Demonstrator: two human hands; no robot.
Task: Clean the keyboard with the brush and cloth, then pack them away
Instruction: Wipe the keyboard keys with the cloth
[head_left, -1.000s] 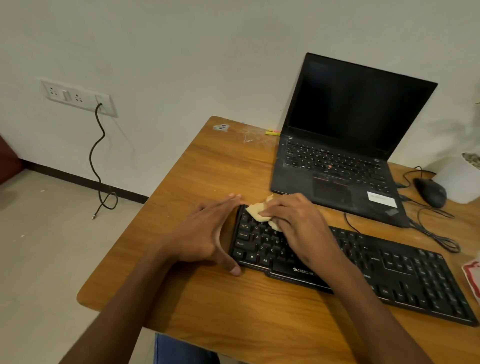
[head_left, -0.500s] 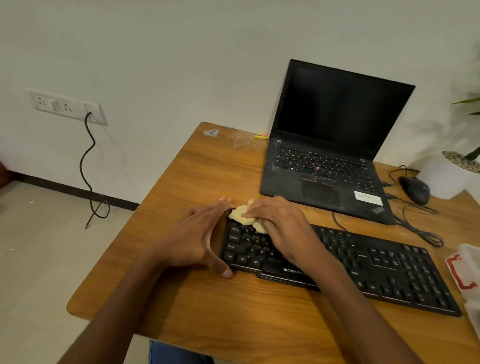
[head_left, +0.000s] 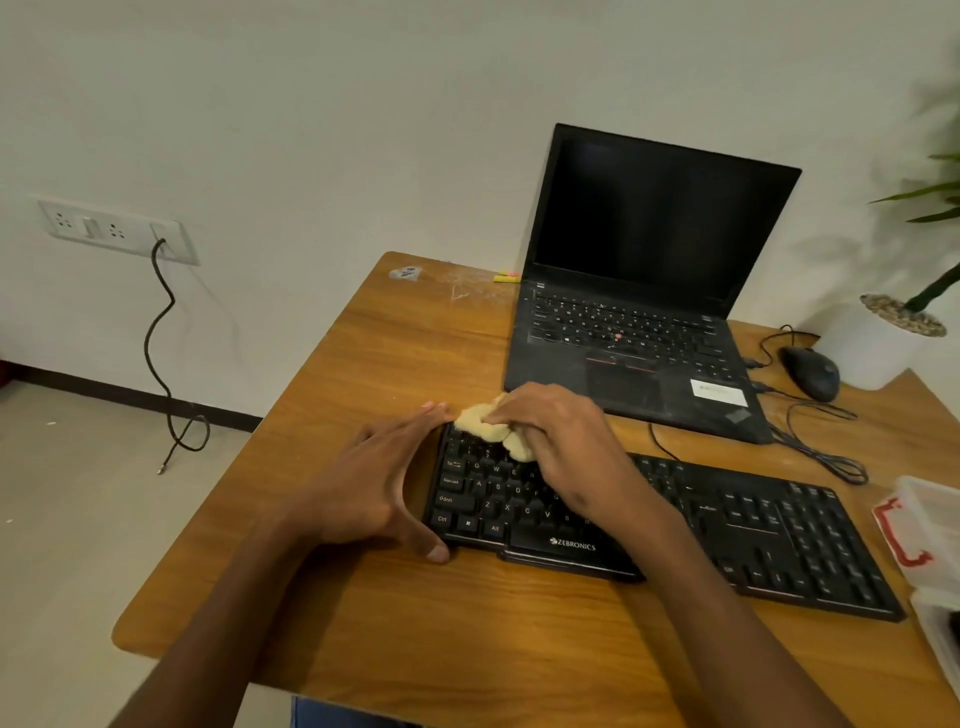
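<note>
- Covering much of the crumpled cloth (head_left: 488, 428), my right hand (head_left: 558, 441) grips it on the keyboard (head_left: 675, 525)'s upper-left keys, mid-frame.
- My left hand (head_left: 374, 483), fingers spread straight, braces the keyboard's left end on the desk (head_left: 415, 623).
- A clear box (head_left: 930, 525) is cut off at the right edge.

Over the last second your right hand (head_left: 558, 441) has slid the bunched cloth (head_left: 491, 428) a little leftward along the top row of the keyboard (head_left: 675, 525), so it now sits at the far-left corner, close to the fingertips of your left hand (head_left: 374, 483). Your head has turned right, bringing the potted plant (head_left: 893, 317) and the clear plastic box (head_left: 930, 530) further into sight.
</note>
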